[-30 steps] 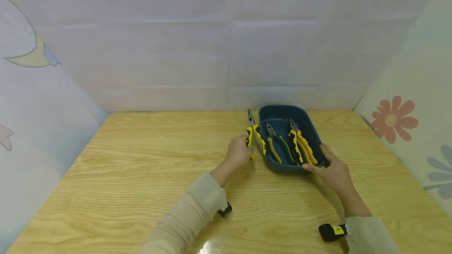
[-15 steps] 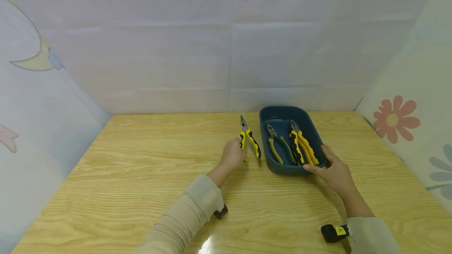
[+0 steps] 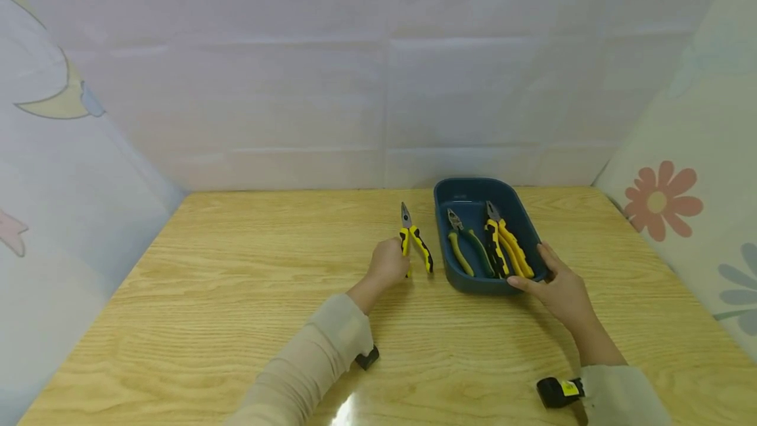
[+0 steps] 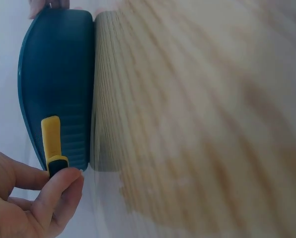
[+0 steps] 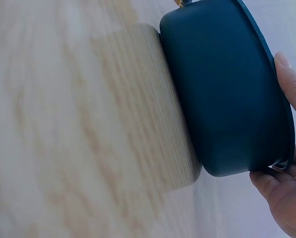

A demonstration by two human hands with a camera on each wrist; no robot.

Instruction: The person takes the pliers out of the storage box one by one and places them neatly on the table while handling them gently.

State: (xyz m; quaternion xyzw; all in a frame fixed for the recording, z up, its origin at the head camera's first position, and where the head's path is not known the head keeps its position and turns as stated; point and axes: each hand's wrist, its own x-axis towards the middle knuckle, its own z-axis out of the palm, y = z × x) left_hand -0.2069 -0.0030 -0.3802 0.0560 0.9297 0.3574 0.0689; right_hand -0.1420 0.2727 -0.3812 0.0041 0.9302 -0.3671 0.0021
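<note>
My left hand point(image 3: 387, 263) pinches one handle of the long-nose pliers point(image 3: 420, 246), whose yellow-and-black handles are spread apart. They point away from me, left of a dark blue basin point(image 3: 479, 286) and apart from it. In the left wrist view, thumb and fingertips hold the yellow handle point(image 4: 51, 139). My right hand point(image 3: 562, 291) grips the basin's near right corner, thumb over the rim. Inside lie green-handled pliers point(image 3: 480, 248) and, to their right, yellow-and-black pliers point(image 3: 495, 242); I cannot tell whether these are one pair or two. The right wrist view shows the basin's outer wall point(image 5: 227, 99).
The basin stands on a wood-grain table point(image 3: 225, 281), near its back edge. A pale sheet point(image 3: 284, 84) hangs behind, with printed sheets on both sides; the right one bears a red flower point(image 3: 656, 202). A black camera point(image 3: 556, 392) is strapped at the right wrist.
My left hand has moved the long-nose pliers from beside the basin's left rim leftward, then slightly nearer to me. The right hand has kept its grip on the basin.
</note>
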